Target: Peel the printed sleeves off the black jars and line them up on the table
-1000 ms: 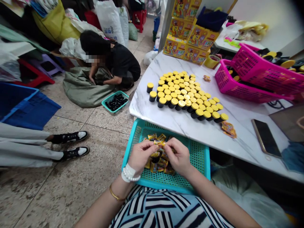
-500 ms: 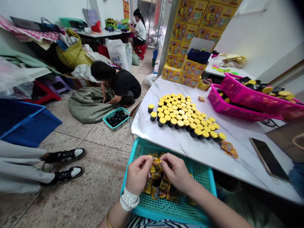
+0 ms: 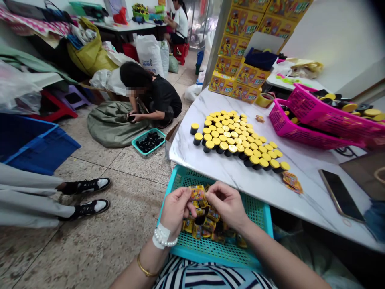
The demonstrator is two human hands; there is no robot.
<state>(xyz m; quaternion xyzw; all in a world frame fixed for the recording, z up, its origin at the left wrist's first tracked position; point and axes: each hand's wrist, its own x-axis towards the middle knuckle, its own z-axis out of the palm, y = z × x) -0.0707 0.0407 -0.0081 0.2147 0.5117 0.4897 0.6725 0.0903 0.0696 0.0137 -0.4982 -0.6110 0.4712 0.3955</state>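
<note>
Tabletop (image 3: pixel 300 156): white with grey veining, carrying a close-packed block of yellow-lidded cups (image 3: pixel 228 136), with printed cartons (image 3: pixel 230 50) stacked at its far end.
Packet (image 3: pixel 197 193): yellow and printed, held between left hand (image 3: pixel 176 208) and right hand (image 3: pixel 230 204), above the turquoise basket (image 3: pixel 268 224).
Pile (image 3: pixel 207 224): similar wrapped pieces in that basket, below the fingers (the hands hide part of it).
Table's near edge: just beyond the basket's far side.
Toward the right: orange wrappers (image 3: pixel 291 182) beside the nearest cups, then a dark phone (image 3: pixel 341 194); pink baskets (image 3: pixel 315 132) farther back, one resting on the other.
Floor: a crouching co-worker (image 3: pixel 164 94) over a grey-green sack (image 3: pixel 111 124), beside a small tray (image 3: pixel 156 147) of black pieces.
Left grip: thumb and forefinger closed on the packet's left end, other fingers loosely curled; pearl bracelet (image 3: pixel 170 243) at the wrist.
Right grip: thumb and forefinger pinching the opposite end, knuckles raised, forearm slanting across the basket's right part.
</note>
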